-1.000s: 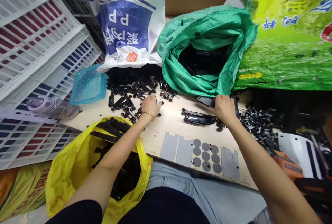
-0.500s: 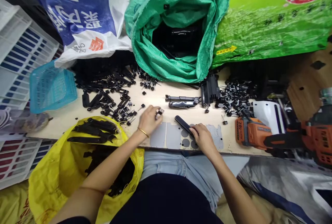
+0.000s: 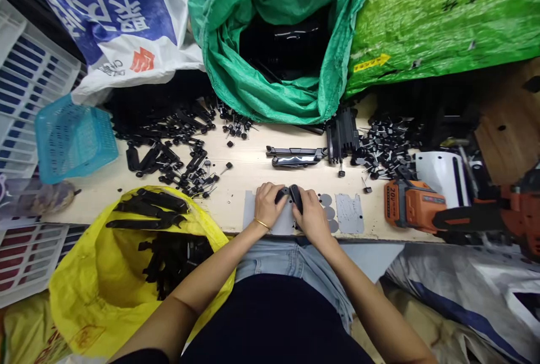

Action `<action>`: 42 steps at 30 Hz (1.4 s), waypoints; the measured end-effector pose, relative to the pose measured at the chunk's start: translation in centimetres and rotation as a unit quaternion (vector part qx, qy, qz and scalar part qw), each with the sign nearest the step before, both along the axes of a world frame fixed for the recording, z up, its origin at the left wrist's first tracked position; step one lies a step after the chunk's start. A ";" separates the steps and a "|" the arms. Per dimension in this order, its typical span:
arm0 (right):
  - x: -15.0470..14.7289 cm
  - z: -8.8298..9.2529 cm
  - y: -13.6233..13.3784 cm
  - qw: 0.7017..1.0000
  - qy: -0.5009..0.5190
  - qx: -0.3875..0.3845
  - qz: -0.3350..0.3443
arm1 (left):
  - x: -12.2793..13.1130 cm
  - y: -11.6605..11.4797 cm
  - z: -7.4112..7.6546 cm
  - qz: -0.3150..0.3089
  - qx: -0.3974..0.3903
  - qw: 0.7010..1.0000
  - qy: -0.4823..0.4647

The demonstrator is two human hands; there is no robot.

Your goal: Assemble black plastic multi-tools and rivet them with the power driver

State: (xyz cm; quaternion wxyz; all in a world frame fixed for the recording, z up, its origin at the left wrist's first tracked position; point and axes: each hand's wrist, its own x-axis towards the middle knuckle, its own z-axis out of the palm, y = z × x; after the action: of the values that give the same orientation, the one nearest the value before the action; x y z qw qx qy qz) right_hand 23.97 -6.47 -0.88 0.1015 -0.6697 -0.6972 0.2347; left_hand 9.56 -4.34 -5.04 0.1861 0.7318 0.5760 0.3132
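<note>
Above the grey patches (image 3: 280, 220) at the table's front edge, my two hands are close together. My left hand (image 3: 269, 205) is closed on a small black plastic part (image 3: 282, 193), partly covered by the fingers. My right hand (image 3: 314, 216) grips a long black plastic bar (image 3: 296, 197), whose rounded end points away from me beside that part. Two black slotted plastic pieces (image 3: 295, 156) lie just beyond. Small black knobs with metal pins (image 3: 382, 150) are heaped to the right, and black plastic arms (image 3: 169, 150) are scattered to the left.
A green sack (image 3: 211, 32) stands open at the back, holding black parts. At the front left hangs a yellow bag (image 3: 101, 274) with black pieces in it. A blue basket (image 3: 76, 147) sits left; an orange power tool (image 3: 411, 206) lies right.
My left hand has moved right and come up to the right hand with the small part. The black bar has shifted slightly left and turned more upright in view.
</note>
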 end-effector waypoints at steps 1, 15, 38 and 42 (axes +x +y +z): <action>-0.2 -0.3 -0.3 1.000 0.016 0.016 -0.007 | 0.2 0.0 -0.2 -0.001 0.010 1.000 0.000; -0.1 -1.3 -0.4 0.993 0.112 0.040 -0.019 | -0.4 0.3 -0.7 -0.046 0.071 0.995 -0.044; -0.3 -1.6 -0.1 0.992 0.111 0.052 -0.014 | -1.6 2.9 -0.6 -0.182 0.047 0.979 0.084; -0.5 -1.5 -0.2 0.993 0.102 0.051 -0.032 | -2.3 3.3 -0.4 -0.213 0.054 0.974 0.061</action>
State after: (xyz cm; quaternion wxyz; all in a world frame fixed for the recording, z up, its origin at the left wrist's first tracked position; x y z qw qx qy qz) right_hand 23.44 -6.66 -2.35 0.2135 -0.6585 -0.6722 0.2627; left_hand 7.30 -1.06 -5.46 0.1731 0.8642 0.3997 0.2519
